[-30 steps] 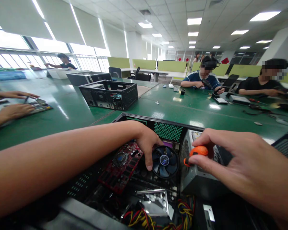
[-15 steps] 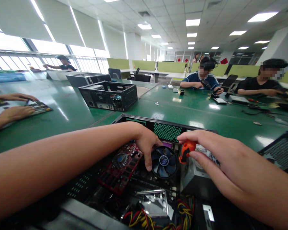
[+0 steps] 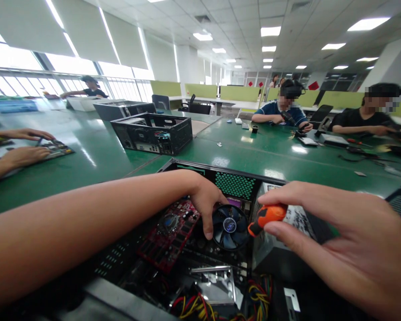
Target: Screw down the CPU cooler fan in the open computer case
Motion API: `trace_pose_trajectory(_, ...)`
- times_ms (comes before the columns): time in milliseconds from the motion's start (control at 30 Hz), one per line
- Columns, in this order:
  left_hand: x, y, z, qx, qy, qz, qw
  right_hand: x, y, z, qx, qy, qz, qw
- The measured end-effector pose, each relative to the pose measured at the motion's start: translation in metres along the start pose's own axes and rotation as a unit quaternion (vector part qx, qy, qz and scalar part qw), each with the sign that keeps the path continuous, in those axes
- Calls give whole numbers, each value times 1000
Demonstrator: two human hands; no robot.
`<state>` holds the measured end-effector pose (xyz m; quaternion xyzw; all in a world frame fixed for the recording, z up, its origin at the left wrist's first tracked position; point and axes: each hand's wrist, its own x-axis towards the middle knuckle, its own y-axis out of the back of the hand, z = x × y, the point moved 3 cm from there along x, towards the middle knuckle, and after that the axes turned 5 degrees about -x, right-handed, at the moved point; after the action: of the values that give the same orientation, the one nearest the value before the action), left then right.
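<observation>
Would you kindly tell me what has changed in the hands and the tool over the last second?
The right hand swung the orange screwdriver left toward the fan, its handle tipping upright, then back right, lying flatter again. It kept hold throughout. The left hand stayed on the fan's edge beside the red card.

My left hand point(image 3: 205, 203) rests at the fan point(image 3: 230, 226) inside the case point(image 3: 235, 183). My right hand point(image 3: 347, 240) pinches an orange screwdriver point(image 3: 266, 217).

Glossy green tabletop point(image 3: 87, 165), perforated metal case point(image 3: 235, 183), seemingly rubbery orange screwdriver handle point(image 3: 267, 215).
</observation>
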<state>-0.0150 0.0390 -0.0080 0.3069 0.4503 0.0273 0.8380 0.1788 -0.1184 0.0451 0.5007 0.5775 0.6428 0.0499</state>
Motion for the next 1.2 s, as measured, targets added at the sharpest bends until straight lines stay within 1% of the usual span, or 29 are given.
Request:
trace_pose_trajectory(67,0,0,-1,3,-1,5,1000,-5,-2,-4,5,-8,5,1000)
trace_pose_trajectory(133,1,0,-1,4,-2,8,1000,-7,-3,-9,17,-3,-3,1000)
trace_pose_trajectory(267,0,1,3,21,-4,10,1000,0,-2,-17,50,49,-50,996)
trace_pose_trajectory(333,-1,1,5,22,-5,11,1000,5,0,-17,45,50,-60,996)
trace_pose_trajectory(600,-2,1,4,31,-4,18,999,4,0,-15,48,45,-76,995)
trace_pose_trajectory(867,3,0,4,11,-25,0,1000,6,0,-14,47,45,-80,995)
trace_pose_trajectory(1033,2,1,6,-2,-20,0,1000,4,-1,-13,49,30,-93,994)
trace_pose_trajectory(1200,3,0,3,-5,-20,3,1000,5,-2,-10,33,48,-83,995)
